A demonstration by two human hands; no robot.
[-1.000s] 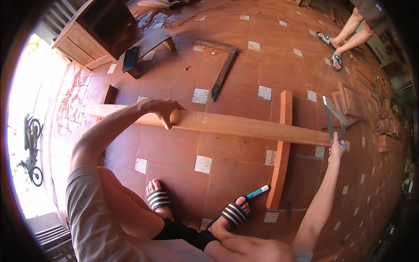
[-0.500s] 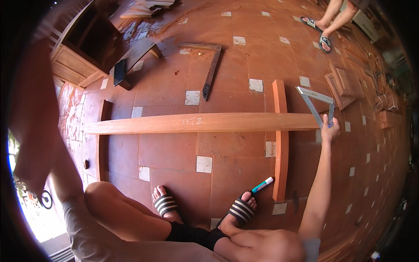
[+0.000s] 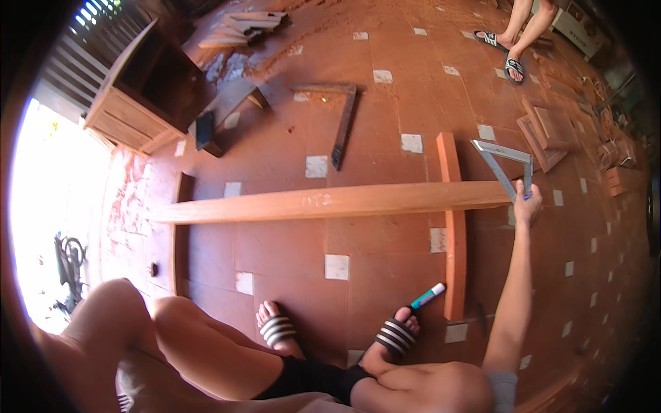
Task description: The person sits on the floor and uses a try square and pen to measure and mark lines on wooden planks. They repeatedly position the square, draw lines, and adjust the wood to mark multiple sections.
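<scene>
Out to the right, my right hand (image 3: 529,204) is closed on the lower corner of a silvery metal triangle square (image 3: 497,150), at the right end of a long wooden beam (image 3: 275,206). A bit of blue shows at the fingers; I cannot make out what it is. Pale chalk-like marks are on the beam's face. It lies crosswise over two wooden supports, one at the right (image 3: 451,241) and one at the left (image 3: 180,255). My left arm (image 3: 103,320) is bent at the lower left, its hand outside the picture.
A teal and white marker (image 3: 428,296) lies by my right sandal (image 3: 397,336). Beyond the beam is a dark wooden L-shaped square (image 3: 346,124). A cabinet (image 3: 138,103) and low bench (image 3: 234,103) stand at far left, wooden panels (image 3: 547,134) at right. Another person's feet (image 3: 513,58) are at far right.
My left arm, raised large and blurred along the left side, has come down and bent, uncovering the bright doorway. The view has shifted slightly. My right hand keeps its hold on the triangle square.
</scene>
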